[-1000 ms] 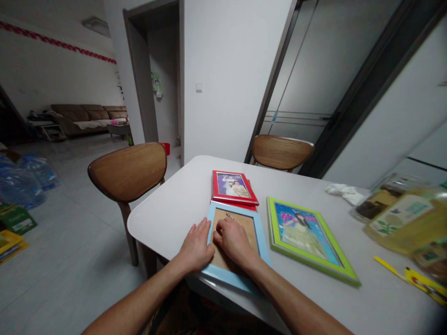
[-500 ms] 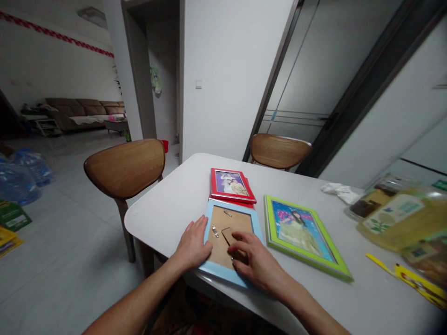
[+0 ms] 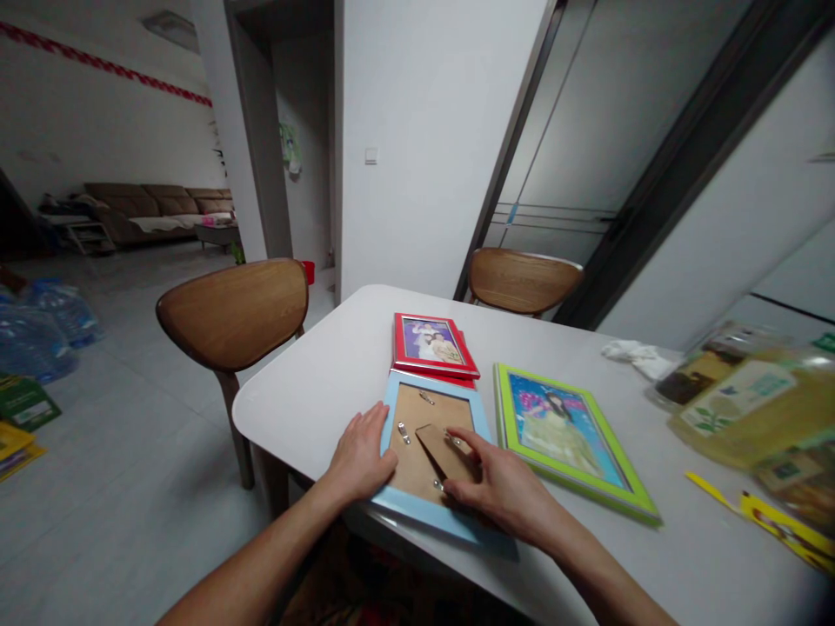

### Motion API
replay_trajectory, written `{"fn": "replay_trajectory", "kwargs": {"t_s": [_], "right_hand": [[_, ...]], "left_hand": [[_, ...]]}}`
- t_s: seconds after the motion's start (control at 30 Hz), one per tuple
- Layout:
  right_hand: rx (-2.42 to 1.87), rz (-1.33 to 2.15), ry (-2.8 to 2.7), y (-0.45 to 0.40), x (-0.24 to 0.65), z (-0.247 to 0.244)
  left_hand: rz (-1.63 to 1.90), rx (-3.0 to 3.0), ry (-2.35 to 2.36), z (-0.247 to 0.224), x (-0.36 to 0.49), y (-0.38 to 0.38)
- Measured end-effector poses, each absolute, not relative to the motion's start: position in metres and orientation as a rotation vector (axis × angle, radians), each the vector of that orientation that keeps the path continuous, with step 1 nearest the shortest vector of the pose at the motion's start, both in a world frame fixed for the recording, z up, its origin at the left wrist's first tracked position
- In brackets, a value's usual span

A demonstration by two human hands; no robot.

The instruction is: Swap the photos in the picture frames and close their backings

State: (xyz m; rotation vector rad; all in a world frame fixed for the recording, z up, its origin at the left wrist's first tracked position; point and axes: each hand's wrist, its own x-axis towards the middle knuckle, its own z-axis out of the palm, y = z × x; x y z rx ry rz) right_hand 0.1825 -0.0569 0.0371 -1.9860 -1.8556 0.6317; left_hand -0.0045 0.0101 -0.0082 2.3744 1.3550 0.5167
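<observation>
Right hand slid right across backing | fingers apart at clips | left hand open, bracing blue frame, table's near edge | clip fiddling imo, needs light touch

Right hand shifted rightward, metal clip uncovered, brown flap now between thumb and fingers

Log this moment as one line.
left hand: on edge of blue photo frame | right hand: at brown easel leg | beyond: red frame | right side: green frame
</observation>
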Motion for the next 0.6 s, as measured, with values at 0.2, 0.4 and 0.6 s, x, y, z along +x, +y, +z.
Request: {"fn": "replay_trajectory", "kwargs": {"t_s": [0.2, 0.4, 0.6], "right_hand": [[-1.792, 0.95, -1.616, -0.055, 0.18, 0.036], [-1.709, 1.097, -1.527, -0.057, 0.181, 0.039], [-1.673, 1.152, -1.456, -0.054, 0.183, 0.032]], "left_hand": [[0.533, 2.37, 1.364, -0.009, -0.004, 0.01], [0.57, 2.385, 1.356, -0.005, -0.006, 0.01], [0.662, 2.638, 0.965, 0.02, 0.004, -0.019]]}}
